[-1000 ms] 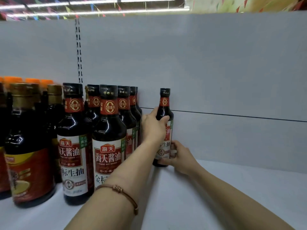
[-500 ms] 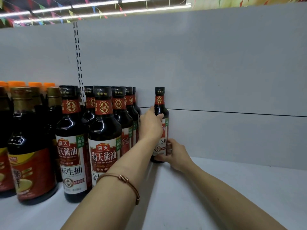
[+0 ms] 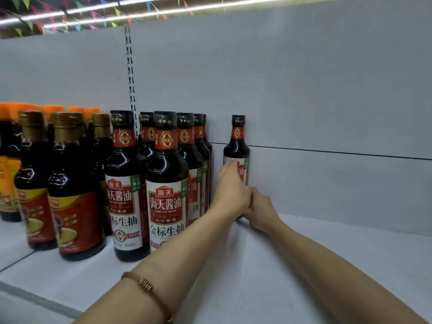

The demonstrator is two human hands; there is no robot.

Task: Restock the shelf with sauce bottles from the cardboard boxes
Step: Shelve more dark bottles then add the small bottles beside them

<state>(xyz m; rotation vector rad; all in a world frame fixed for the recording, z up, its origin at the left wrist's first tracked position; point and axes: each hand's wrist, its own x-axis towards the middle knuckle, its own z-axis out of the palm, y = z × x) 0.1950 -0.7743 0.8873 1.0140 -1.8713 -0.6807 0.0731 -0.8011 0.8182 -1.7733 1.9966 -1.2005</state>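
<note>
White shelf board (image 3: 327, 265) runs wide and bare to the right of the lone soy sauce bottle (image 3: 237, 146), which stands upright at the very back, its far side close against the grey back panel (image 3: 304, 90). To its left a narrow gap separates it from the row of matching soy sauce bottles (image 3: 167, 183), which runs from the back panel toward the shelf's front. Both hands meet low on the lone bottle: the left hand (image 3: 231, 188) lies against the label on its near-left side, fingers reaching up over the label, and the right hand (image 3: 260, 210) comes in from the right at the base, its fingers hidden behind the left hand and bottle. Whether either hand actually grips the bottle or only steadies it cannot be told. A beaded bracelet (image 3: 147, 286) sits on the left forearm. Further left stand gold-capped bottles (image 3: 74, 183) with red and yellow labels, then orange-capped ones (image 3: 7, 160) at the frame's edge.
</note>
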